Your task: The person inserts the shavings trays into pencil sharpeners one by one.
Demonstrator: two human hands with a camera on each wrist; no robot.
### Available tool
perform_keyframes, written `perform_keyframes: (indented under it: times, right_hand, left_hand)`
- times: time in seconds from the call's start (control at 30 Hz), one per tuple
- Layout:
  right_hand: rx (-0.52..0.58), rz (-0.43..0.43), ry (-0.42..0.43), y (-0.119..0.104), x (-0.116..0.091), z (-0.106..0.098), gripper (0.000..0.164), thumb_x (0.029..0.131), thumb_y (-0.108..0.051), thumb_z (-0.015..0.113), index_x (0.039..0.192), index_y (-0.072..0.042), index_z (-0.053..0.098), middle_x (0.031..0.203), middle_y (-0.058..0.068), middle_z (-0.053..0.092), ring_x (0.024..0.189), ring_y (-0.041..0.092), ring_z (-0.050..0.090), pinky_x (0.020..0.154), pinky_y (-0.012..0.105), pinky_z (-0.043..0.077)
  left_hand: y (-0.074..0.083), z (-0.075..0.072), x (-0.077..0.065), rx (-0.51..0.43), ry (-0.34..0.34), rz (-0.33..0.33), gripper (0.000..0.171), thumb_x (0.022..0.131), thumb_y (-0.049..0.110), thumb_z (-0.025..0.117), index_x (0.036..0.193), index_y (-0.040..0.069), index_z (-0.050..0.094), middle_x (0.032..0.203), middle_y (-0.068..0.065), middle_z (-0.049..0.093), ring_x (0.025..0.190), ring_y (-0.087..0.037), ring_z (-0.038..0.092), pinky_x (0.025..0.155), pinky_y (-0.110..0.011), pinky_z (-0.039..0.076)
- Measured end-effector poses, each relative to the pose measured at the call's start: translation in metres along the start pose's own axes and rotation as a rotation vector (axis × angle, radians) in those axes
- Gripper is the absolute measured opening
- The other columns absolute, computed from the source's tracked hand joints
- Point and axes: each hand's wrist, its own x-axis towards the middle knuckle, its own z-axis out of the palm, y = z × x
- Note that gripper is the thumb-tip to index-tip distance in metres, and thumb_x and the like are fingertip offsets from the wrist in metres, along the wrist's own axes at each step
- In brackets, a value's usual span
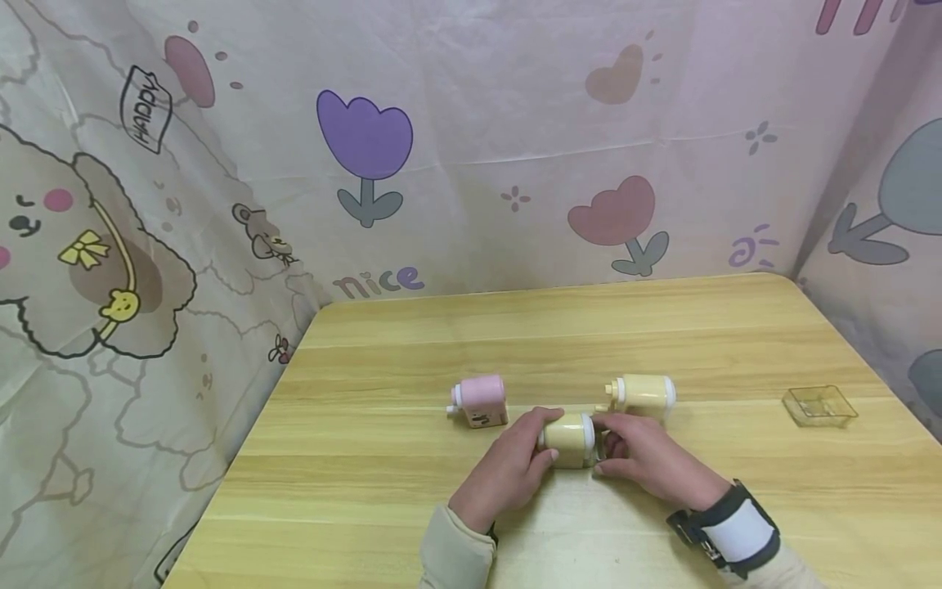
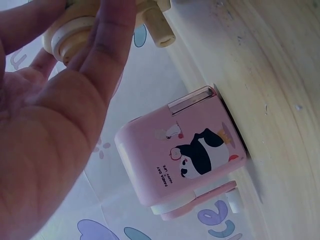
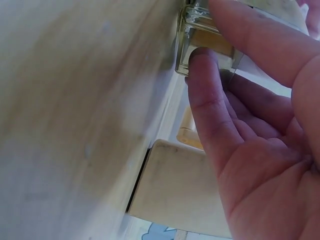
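My left hand (image 1: 513,462) grips a yellow crank pencil sharpener (image 1: 570,438) lying low over the table's front half. In the left wrist view its crank handle (image 2: 159,29) pokes out past the fingers. My right hand (image 1: 648,458) is at the sharpener's right end, where thumb and fingertips pinch a clear shavings drawer (image 3: 183,42) that sticks partly out of the body. Just behind the right hand stands a second yellow sharpener (image 1: 643,393). To the left is a pink sharpener (image 1: 482,401), with a panda print on its side (image 2: 200,152).
A separate clear drawer (image 1: 819,407) sits by itself near the right side of the wooden table (image 1: 383,352). Printed cloth (image 1: 471,147) hangs along the back and both sides.
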Motion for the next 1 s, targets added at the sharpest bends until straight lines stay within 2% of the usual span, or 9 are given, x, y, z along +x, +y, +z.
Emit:
perform_keyframes:
  times: [0.4,0.77,1.0]
  right_hand:
    - [-0.014,-0.013,-0.014,-0.0018,0.0046,0.0015,0.039,0.074,-0.023,0.079,0.107,-0.014,0.06,0.084,-0.005,0.058,0.072,0.006,0.056,0.064,0.027,0.05]
    - [-0.015,-0.009,-0.027,-0.0023,0.0073,0.0021,0.043,0.074,-0.024,0.079,0.11,-0.011,0.059,0.086,-0.006,0.058,0.074,0.006,0.056,0.065,0.027,0.05]
    - [0.002,-0.019,-0.024,-0.0031,0.0078,0.0039,0.044,0.074,-0.021,0.079,0.112,-0.012,0.059,0.087,-0.006,0.058,0.074,0.007,0.057,0.065,0.027,0.05]
  left_hand:
    - [0.0008,0.0001,-0.0003,0.001,0.004,-0.005,0.047,0.096,0.017,0.055,0.141,0.019,0.04,0.126,0.0,0.052,0.101,-0.006,0.051,0.089,-0.026,0.044]
    - [0.0006,-0.0008,-0.0004,0.003,0.008,0.035,0.046,0.096,0.017,0.055,0.14,0.018,0.041,0.123,0.0,0.053,0.098,-0.008,0.051,0.087,-0.024,0.044]
    - [0.0014,-0.002,-0.0005,-0.007,-0.003,0.014,0.046,0.096,0.017,0.055,0.14,0.018,0.041,0.118,0.003,0.053,0.093,-0.008,0.051,0.083,-0.024,0.044]
